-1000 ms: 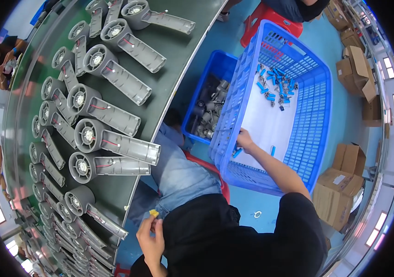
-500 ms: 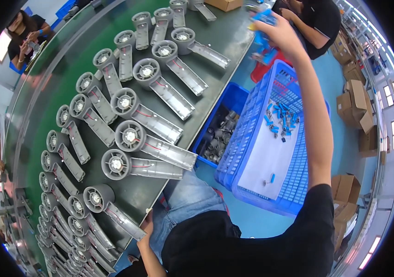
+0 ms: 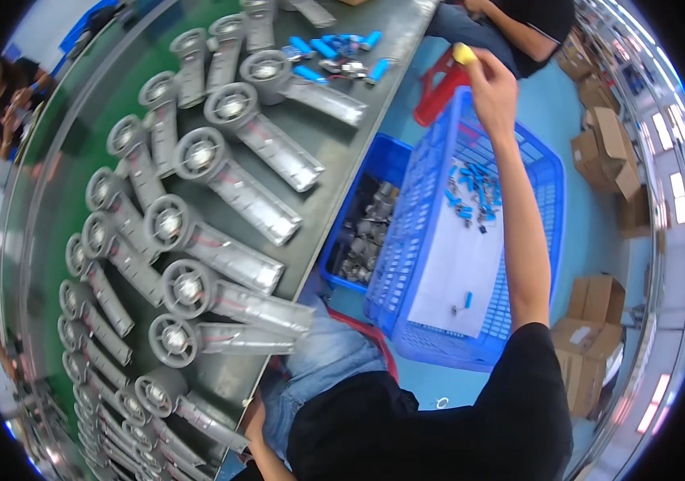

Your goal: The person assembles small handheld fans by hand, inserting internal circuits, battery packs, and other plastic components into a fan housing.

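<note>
My right hand [image 3: 493,90] is raised over the far end of a blue plastic crate [image 3: 394,268], with a yellow cover on one fingertip. Its fingers look apart and nothing shows in them. A loose pile of blue cylinders [image 3: 326,50] with silver metal parts, like battery cells wired to small motors, lies on the bench to the left of that hand. My left hand [image 3: 256,418] is at the bench's near edge, by the handle end of a grey fan housing [image 3: 210,421]; its fingers are mostly hidden. Rows of similar housings [image 3: 234,192] lie with open handles.
More blue cylinders [image 3: 474,188] lie on white paper in the crate. A blue bin [image 3: 330,268] of metal parts stands beside it, below the bench [image 3: 358,156]. Beyond are a red stool [image 3: 438,92] and a seated person [image 3: 531,28]. Cardboard boxes [image 3: 591,345] stand at right.
The blue cylinders that were in my right hand now lie on the bench's far part. That hand has come away from them. The view has shifted, so the housings appear lower and further left.
</note>
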The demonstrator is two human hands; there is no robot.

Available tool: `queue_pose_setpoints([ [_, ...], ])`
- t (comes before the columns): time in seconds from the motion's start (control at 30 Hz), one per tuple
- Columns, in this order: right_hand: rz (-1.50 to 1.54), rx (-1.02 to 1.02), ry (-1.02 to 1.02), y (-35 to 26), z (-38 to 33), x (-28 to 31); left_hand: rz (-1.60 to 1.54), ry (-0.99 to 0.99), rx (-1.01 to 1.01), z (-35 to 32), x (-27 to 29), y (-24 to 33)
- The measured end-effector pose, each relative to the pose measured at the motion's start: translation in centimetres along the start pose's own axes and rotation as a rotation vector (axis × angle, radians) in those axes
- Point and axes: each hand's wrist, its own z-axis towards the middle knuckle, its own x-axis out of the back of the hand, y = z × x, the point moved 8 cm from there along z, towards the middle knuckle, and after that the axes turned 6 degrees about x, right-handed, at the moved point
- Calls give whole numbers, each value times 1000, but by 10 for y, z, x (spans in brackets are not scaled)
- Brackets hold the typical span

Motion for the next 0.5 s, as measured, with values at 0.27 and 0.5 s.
queue_pose_setpoints([
  [0.27, -810, -818, -203, 369, -267, 130, 140, 39, -66, 13, 6, 1],
  [0.5, -826, -1219, -13, 473, -320, 154, 384, -180, 344, -6, 22, 43],
])
